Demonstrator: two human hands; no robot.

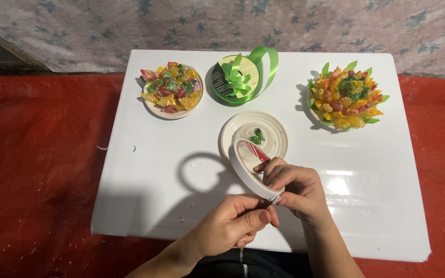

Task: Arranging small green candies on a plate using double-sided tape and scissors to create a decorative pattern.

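1. Both hands sit closest to the viewer, low in the middle. Left hand has its fingers curled in, thumb and forefinger pinching the loose end of the tape. Right hand wraps around a white tape roll and holds it tilted on edge just above the table, fingers closed on its rim.
2. Red cloth covers the floor on every side.
3. White table lies on the cloth, glossy and rectangular.
4. Finished candy flower, far right on the table: wrapped sweets in yellow, orange and red packed in a round mound, ringed with green leaf tips. It looks complete.
5. Shallow dish of loose wrapped candies, far left, well apart from the flower and heaped full.
6. Spool of green ribbon, between the dish and the flower at the table's far edge, with a loop curling upward.
7. White round lid, centre of the table, just beyond the tape roll. It holds only a small green scrap. Judged against the finished flower, this second piece has barely started: no sweets are fixed to it yet.
8. Tiny scraps dot the table's left part.
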